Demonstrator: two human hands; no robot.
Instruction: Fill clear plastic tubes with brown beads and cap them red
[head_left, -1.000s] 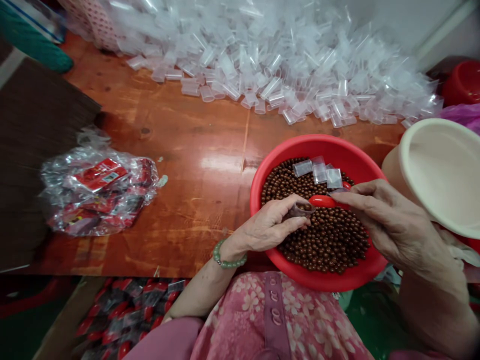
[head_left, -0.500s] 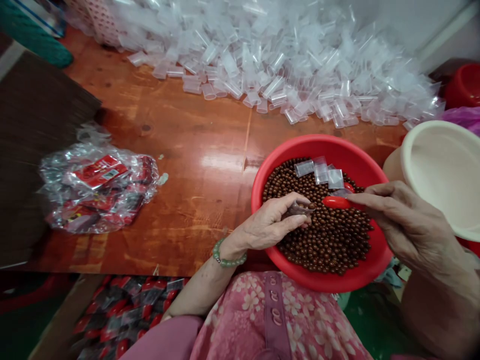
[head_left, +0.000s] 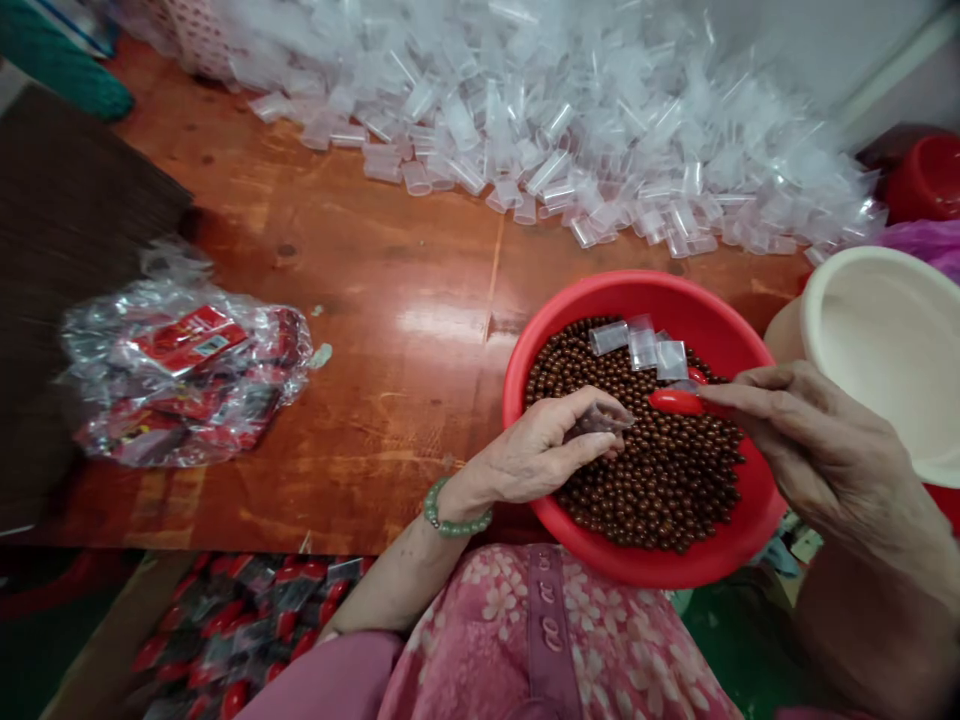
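While heaped, brn balls (head_left: 660, 490) glossy

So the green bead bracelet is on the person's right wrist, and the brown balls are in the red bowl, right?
Wrong wrist: the head view shows the green bead bracelet on the left wrist, behind the left hand. The brown balls are in the red bowl, as you said.

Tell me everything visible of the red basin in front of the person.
The red plastic basin is round with a rolled rim, and sits at the wooden table's near edge. Glossy brown beads fill its lower part, with three clear plastic sleeves lying on them. The left hand and right hand, holding a red scoop, both reach in over the rim.
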